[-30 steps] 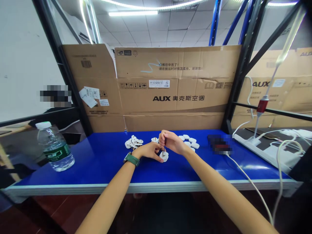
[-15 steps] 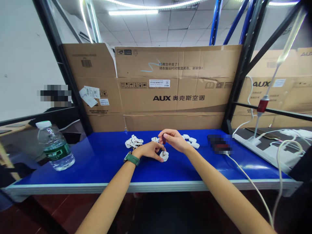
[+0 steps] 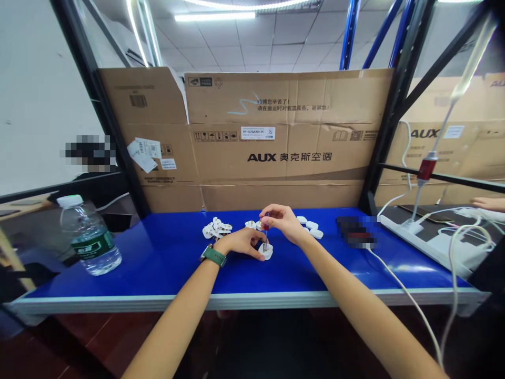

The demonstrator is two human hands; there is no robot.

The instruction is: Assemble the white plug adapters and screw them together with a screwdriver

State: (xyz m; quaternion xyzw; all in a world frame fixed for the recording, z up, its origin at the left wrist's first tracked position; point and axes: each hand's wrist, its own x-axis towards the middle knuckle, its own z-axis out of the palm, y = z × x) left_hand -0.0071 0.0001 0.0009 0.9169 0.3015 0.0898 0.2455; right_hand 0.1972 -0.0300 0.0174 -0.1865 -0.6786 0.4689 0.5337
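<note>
My right hand [image 3: 281,223] pinches a screwdriver [image 3: 266,239] that stands nearly upright, its tip down on a small white plastic part [image 3: 267,252]. My left hand [image 3: 248,243], with a green-strapped watch [image 3: 214,257] on the wrist, is closed on the left side of that part and steadies it on the table. Just behind my hands are more white parts [image 3: 250,225] with small metal pieces. To the left lies a heap of white pieces [image 3: 216,229]. On the right, beyond my right hand, are several white covers [image 3: 312,226].
A water bottle [image 3: 91,239] stands at the left of the blue table [image 3: 165,268]. A blurred dark device [image 3: 355,231] with a white cable lies to the right, near a power strip [image 3: 430,245]. Cardboard [image 3: 284,173] closes off the back. Other people are at far left and right.
My right hand has shifted slightly to the right and its fingers are re-set higher on the screwdriver, whose handle now shows. My left hand stays put. A person's hand has appeared at far right.
</note>
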